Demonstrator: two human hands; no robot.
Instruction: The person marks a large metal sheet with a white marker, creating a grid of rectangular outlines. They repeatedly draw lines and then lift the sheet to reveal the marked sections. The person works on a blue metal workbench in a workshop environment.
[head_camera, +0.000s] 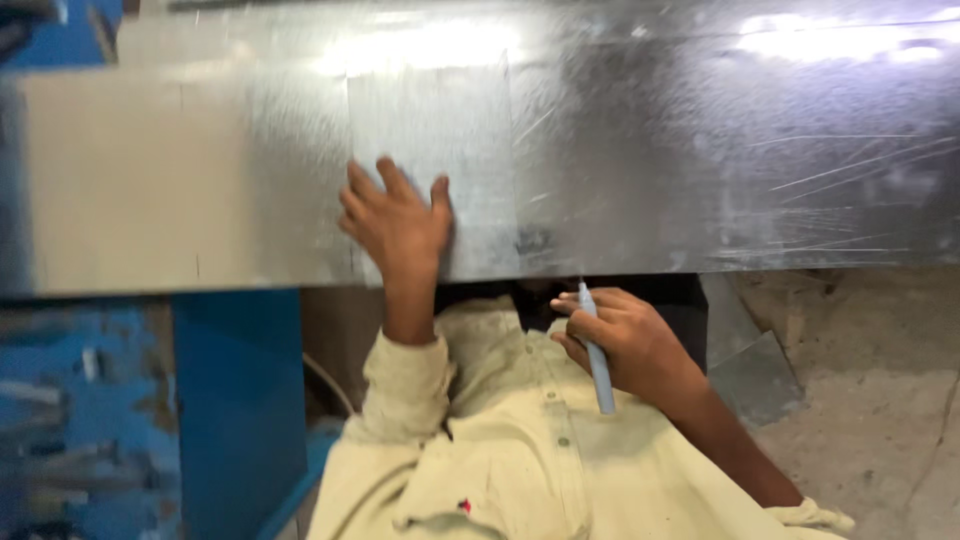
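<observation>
Left hand (398, 222) flat, fingers spread on metal sheet (620, 140), grasping nothing. Right hand (625, 340) clenched round grey-blue pen (596, 350), tip at sheet edge. Sheet blurred, cut off top and both sides.

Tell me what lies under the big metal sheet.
Below the metal sheet, a blue machine frame shows at its near edge, plus concrete floor and a sheet offcut. The left hand presses flat on top. What supports the sheet underneath is covered.

A broad, flat, scratched sheet of shiny grey galvanised metal (620, 150) lay horizontally, its near edge facing the viewer. Just below that edge, a slim pale-blue marker pen (597, 352) stood nearly upright, tip upward.
</observation>
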